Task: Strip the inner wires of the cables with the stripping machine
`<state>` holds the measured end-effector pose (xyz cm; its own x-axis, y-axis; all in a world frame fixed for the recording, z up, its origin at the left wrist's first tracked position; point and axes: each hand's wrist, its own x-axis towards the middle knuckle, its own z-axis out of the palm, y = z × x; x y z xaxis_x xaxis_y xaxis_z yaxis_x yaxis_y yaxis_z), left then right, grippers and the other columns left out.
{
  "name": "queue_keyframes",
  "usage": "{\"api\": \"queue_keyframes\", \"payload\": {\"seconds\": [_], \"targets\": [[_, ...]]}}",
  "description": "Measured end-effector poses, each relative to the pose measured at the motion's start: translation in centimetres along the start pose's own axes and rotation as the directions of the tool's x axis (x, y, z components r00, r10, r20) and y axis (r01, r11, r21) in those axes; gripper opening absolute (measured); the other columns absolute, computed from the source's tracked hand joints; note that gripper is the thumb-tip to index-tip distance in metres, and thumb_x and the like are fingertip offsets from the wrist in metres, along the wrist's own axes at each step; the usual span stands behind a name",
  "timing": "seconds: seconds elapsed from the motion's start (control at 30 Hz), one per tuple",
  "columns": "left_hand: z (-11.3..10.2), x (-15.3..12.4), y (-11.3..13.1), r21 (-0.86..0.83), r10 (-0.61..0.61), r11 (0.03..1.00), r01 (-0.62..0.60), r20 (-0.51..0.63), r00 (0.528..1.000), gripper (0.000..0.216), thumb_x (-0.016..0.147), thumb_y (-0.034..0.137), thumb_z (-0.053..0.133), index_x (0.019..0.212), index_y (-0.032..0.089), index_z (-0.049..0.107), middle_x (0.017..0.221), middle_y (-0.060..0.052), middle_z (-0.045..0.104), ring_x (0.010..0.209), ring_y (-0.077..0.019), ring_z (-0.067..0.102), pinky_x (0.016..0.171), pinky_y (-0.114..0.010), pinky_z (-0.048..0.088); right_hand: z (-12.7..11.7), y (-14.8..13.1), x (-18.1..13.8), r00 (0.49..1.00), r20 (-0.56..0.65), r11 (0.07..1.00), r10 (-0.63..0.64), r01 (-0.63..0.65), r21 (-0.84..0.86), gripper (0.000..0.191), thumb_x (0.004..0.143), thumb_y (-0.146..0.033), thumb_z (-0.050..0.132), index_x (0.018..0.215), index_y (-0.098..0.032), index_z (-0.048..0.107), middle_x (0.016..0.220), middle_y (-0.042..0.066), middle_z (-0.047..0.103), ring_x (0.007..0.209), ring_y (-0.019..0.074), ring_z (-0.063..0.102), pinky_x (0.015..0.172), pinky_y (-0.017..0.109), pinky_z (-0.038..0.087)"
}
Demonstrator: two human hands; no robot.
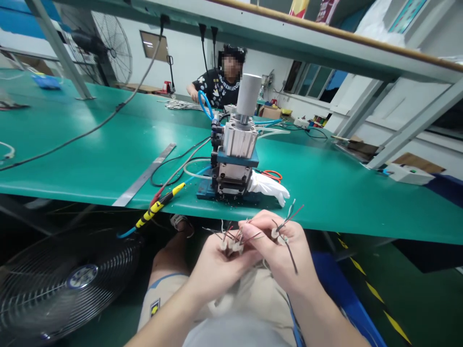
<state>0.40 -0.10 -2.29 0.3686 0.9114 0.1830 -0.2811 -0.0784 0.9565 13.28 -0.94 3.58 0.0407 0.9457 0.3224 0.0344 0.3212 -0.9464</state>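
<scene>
Both hands are held close together over my lap, just in front of the table's edge. My left hand (226, 262) is closed around several cable ends (231, 245), whose thin dark, red and white wires fan out above the fingers. In my right hand (280, 250) more cable ends (279, 236) stick out between the fingers, with black, red and pale green wires splayed. The right thumb and forefinger pinch at wires by the left hand's bundle. Beyond the hands stands a pneumatic press-like machine (237, 144) with a white glove (269, 187) at its base.
A steel ruler (144, 174) and orange-handled scissors (272, 176) lie on the green table (311, 164). A yellow-black air tool (159, 207) hangs at the edge. A floor fan (83, 277) stands lower left, a blue bin (347, 299) lower right. Across the table sits another person (217, 84).
</scene>
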Motion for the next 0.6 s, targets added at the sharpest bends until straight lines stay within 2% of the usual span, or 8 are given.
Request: {"api": "queue_keyframes", "payload": {"seconds": [0.13, 0.23, 0.3, 0.37, 0.43, 0.5, 0.57, 0.6], "targets": [[-0.7, 0.3, -0.1, 0.112, 0.031, 0.993, -0.032, 0.008, 0.999, 0.024, 0.095, 0.034, 0.062, 0.079, 0.019, 0.073, 0.077, -0.003, 0.065, 0.077, -0.0185, 0.059, 0.075, -0.028, 0.050, -0.3, 0.4, 0.0, 0.999, 0.045, 0.999, 0.018, -0.020, 0.040, 0.010, 0.083, -0.029, 0.076, 0.083, -0.020, 0.080, 0.079, 0.006, 0.071, 0.069, 0.0179, 0.063, 0.062, 0.028, 0.051], [-1.9, 0.8, 0.0, 0.230, 0.064, 0.972, -0.046, -0.072, 0.995, 0.036, 0.099, 0.043, 0.053, 0.079, 0.019, 0.070, 0.082, -0.005, 0.065, 0.081, -0.0197, 0.058, 0.078, -0.029, 0.047, -0.9, 1.3, 0.3, 0.984, 0.093, 0.966, 0.153, -0.169, 0.194, 0.024, 0.087, -0.035, 0.070, 0.103, -0.018, 0.075, 0.062, -0.001, 0.057, 0.049, 0.0097, 0.045, 0.045, 0.021, 0.034], [-2.5, 1.2, 0.3, 0.264, 0.116, 0.961, -0.079, -0.126, 0.985, 0.037, 0.100, 0.045, 0.051, 0.081, 0.019, 0.069, 0.089, -0.007, 0.067, 0.091, -0.0211, 0.060, 0.087, -0.029, 0.046, -1.2, 1.7, 0.5, 0.961, 0.139, 0.909, 0.239, -0.272, 0.317, 0.024, 0.083, -0.034, 0.069, 0.099, -0.017, 0.072, 0.056, -0.007, 0.042, 0.044, 0.0064, 0.025, 0.041, 0.020, 0.018], [-2.7, 1.3, 0.9, 0.203, 0.189, 0.967, -0.153, -0.173, 0.967, 0.036, 0.099, 0.046, 0.054, 0.078, 0.019, 0.068, 0.094, -0.008, 0.068, 0.096, -0.0207, 0.061, 0.090, -0.028, 0.046, -1.5, 2.0, 0.7, 0.929, 0.204, 0.843, 0.309, -0.367, 0.392, 0.019, 0.073, -0.030, 0.070, 0.086, -0.016, 0.068, 0.059, -0.007, 0.039, 0.046, 0.0056, 0.020, 0.042, 0.020, 0.011], [-2.6, 1.3, 1.5, 0.013, 0.194, 0.980, -0.197, -0.241, 0.951, 0.035, 0.096, 0.047, 0.059, 0.074, 0.020, 0.065, 0.084, -0.004, 0.065, 0.075, -0.0150, 0.061, 0.071, -0.024, 0.049, -1.7, 2.1, 0.7, 0.887, 0.284, 0.801, 0.365, -0.454, 0.390, 0.016, 0.065, -0.027, 0.067, 0.076, -0.016, 0.063, 0.064, -0.005, 0.041, 0.048, 0.0058, 0.022, 0.044, 0.021, 0.009], [-2.2, 1.1, 2.0, -0.189, 0.099, 0.969, -0.161, -0.302, 0.948, 0.028, 0.089, 0.045, 0.070, 0.076, 0.020, 0.066, 0.066, 0.003, 0.055, 0.047, -0.0066, 0.042, 0.046, -0.018, 0.036, -1.7, 2.3, 0.7, 0.848, 0.360, 0.794, 0.389, -0.507, 0.336, 0.015, 0.063, -0.028, 0.063, 0.072, -0.016, 0.061, 0.063, -0.005, 0.039, 0.050, 0.0069, 0.022, 0.046, 0.023, 0.009], [-1.8, 0.9, 2.2, -0.254, -0.033, 0.966, -0.047, -0.302, 0.953, 0.021, 0.080, 0.039, 0.081, 0.085, 0.022, 0.072, 0.055, 0.008, 0.045, 0.040, -0.0026, 0.026, 0.039, -0.015, 0.023, -1.5, 2.6, 0.5, 0.829, 0.403, 0.810, 0.389, -0.515, 0.278, 0.014, 0.066, -0.028, 0.059, 0.070, -0.015, 0.062, 0.061, -0.005, 0.035, 0.051, 0.0086, 0.021, 0.047, 0.024, 0.011], [-1.6, 0.8, 2.2, -0.225, -0.077, 0.974, 0.008, -0.297, 0.952, 0.023, 0.075, 0.036, 0.085, 0.090, 0.021, 0.075, 0.053, 0.009, 0.043, 0.040, -0.0022, 0.027, 0.040, -0.014, 0.023, -1.4, 2.8, 0.4, 0.827, 0.411, 0.825, 0.383, -0.507, 0.250, 0.013, 0.068, -0.027, 0.057, 0.069, -0.016, 0.061, 0.059, -0.006, 0.033, 0.052, 0.0094, 0.021, 0.047, 0.025, 0.011]]}}
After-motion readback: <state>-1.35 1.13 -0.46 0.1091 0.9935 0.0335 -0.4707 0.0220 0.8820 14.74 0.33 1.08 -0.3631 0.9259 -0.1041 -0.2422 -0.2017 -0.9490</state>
